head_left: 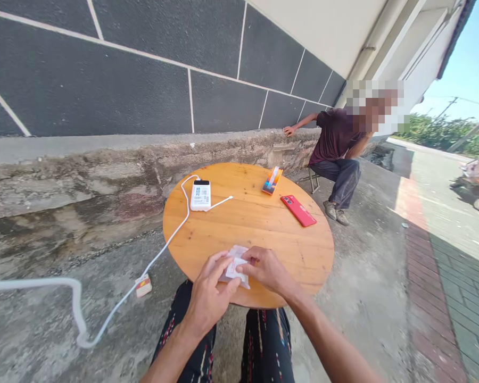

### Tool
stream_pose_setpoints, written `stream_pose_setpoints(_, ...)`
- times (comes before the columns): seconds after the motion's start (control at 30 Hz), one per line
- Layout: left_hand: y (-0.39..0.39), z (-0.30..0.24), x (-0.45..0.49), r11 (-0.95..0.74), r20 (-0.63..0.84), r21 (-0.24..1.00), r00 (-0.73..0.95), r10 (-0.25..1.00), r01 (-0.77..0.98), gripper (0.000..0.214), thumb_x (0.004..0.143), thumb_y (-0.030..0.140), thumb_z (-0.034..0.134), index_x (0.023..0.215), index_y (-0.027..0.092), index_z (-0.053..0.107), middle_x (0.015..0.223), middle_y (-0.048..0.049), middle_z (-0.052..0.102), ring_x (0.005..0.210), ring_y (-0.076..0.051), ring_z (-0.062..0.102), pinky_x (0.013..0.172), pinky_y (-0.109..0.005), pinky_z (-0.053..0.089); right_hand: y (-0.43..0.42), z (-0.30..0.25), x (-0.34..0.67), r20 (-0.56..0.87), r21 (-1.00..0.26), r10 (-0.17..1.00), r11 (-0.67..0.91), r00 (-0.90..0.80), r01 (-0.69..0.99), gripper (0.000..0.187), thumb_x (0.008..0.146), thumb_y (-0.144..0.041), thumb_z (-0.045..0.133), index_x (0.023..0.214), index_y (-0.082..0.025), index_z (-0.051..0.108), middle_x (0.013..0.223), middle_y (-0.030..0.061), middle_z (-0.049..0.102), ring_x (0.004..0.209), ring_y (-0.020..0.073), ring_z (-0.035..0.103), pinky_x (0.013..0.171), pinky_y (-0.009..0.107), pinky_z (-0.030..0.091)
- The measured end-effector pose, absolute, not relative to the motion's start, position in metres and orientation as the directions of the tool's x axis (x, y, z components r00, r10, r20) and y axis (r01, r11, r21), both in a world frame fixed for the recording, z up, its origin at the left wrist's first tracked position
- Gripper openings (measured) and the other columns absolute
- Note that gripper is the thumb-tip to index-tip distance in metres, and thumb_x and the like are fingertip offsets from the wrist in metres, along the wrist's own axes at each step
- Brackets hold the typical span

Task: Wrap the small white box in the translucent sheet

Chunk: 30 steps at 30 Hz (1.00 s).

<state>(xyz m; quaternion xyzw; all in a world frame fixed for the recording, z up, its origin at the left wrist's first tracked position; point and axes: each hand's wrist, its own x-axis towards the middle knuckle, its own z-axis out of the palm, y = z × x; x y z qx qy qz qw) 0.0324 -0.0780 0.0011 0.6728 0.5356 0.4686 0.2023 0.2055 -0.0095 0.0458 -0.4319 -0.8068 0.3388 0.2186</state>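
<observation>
A small white packet in a clear plastic wrapper lies at the near edge of the round wooden table. My left hand holds its left side, with the thumb near the lower edge and the fingers along the upper left. From the right, my right hand grips the packet, the thumb pressed on the white part and the fingers curled at its top corner. What is inside the wrapper cannot be made out clearly.
On the table are a white power bank with a white cable, an orange-and-blue box and a red phone. A small box lies on the ground. A person sits by the wall at the right.
</observation>
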Motion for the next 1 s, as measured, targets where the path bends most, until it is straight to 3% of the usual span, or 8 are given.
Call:
stream_pose_setpoints(0.17, -0.080, -0.001, 0.031, -0.366, 0.431, 0.750, 0.013, 0.902, 0.551, 0.034, 0.086, 0.024, 0.054, 0.120, 0.024, 0.056, 0.126, -0.0085, 0.053, 0.118, -0.021, 0.053, 0.099, -0.036, 0.046, -0.007, 0.035, 0.223, 0.185, -0.758, 0.882, 0.408, -0.433, 0.508, 0.023, 0.088, -0.031, 0.054, 0.102, -0.019, 0.067, 0.098, 0.0071, 0.068, 0.083, 0.0176, 0.060, 0.073, 0.029, 0.044)
stream_pose_setpoints(0.27, -0.079, 0.000, 0.031, -0.377, 0.439, 0.748, 0.017, 0.898, 0.546, 0.033, 0.085, 0.022, 0.055, 0.118, 0.023, 0.057, 0.124, -0.0082, 0.055, 0.116, -0.021, 0.054, 0.099, -0.036, 0.046, 0.003, 0.028, 0.231, 0.181, -0.756, 0.918, 0.360, -0.353, 0.546, 0.023, 0.088, -0.023, 0.049, 0.103, -0.017, 0.066, 0.101, 0.0097, 0.068, 0.087, 0.0196, 0.061, 0.074, 0.031, 0.046)
stream_pose_setpoints(0.4, -0.079, 0.001, 0.031, -0.364, 0.435, 0.760, -0.007, 0.900, 0.538, 0.033, 0.085, 0.022, 0.055, 0.117, 0.023, 0.057, 0.123, -0.0079, 0.055, 0.115, -0.020, 0.055, 0.099, -0.035, 0.046, 0.014, 0.020, 0.227, 0.189, -0.742, 0.897, 0.397, -0.400, 0.540, 0.025, 0.084, -0.013, 0.048, 0.101, -0.016, 0.066, 0.105, 0.0105, 0.067, 0.096, 0.0209, 0.061, 0.080, 0.034, 0.046)
stream_pose_setpoints(0.5, -0.080, 0.002, 0.032, -0.357, 0.423, 0.769, -0.003, 0.906, 0.530, 0.033, 0.084, 0.021, 0.055, 0.117, 0.023, 0.057, 0.123, -0.0076, 0.055, 0.115, -0.020, 0.055, 0.099, -0.035, 0.046, 0.018, 0.017, 0.219, 0.196, -0.721, 0.886, 0.420, -0.420, 0.551, 0.025, 0.082, -0.010, 0.049, 0.099, -0.016, 0.066, 0.102, 0.0095, 0.067, 0.093, 0.0201, 0.060, 0.082, 0.034, 0.045)
stream_pose_setpoints(0.73, -0.078, 0.006, 0.032, -0.328, 0.384, 0.792, -0.002, 0.923, 0.515, 0.035, 0.082, 0.018, 0.055, 0.117, 0.024, 0.056, 0.122, -0.0065, 0.055, 0.115, -0.020, 0.054, 0.098, -0.034, 0.046, 0.022, 0.015, 0.212, 0.170, -0.752, 0.875, 0.413, -0.453, 0.514, 0.012, 0.078, -0.010, 0.057, 0.084, -0.018, 0.064, 0.082, 0.0025, 0.062, 0.068, 0.0135, 0.055, 0.063, 0.026, 0.042)
stream_pose_setpoints(1.0, -0.079, 0.011, 0.032, -0.271, 0.311, 0.819, 0.005, 0.950, 0.506, 0.039, 0.080, 0.016, 0.055, 0.118, 0.025, 0.053, 0.123, -0.0053, 0.053, 0.114, -0.019, 0.052, 0.095, -0.031, 0.046, 0.017, 0.019, 0.213, 0.195, -0.838, 0.834, 0.415, -0.516, 0.354, 0.008, 0.081, -0.014, 0.055, 0.083, -0.018, 0.060, 0.083, 0.0023, 0.062, 0.076, 0.0155, 0.057, 0.067, 0.027, 0.043)
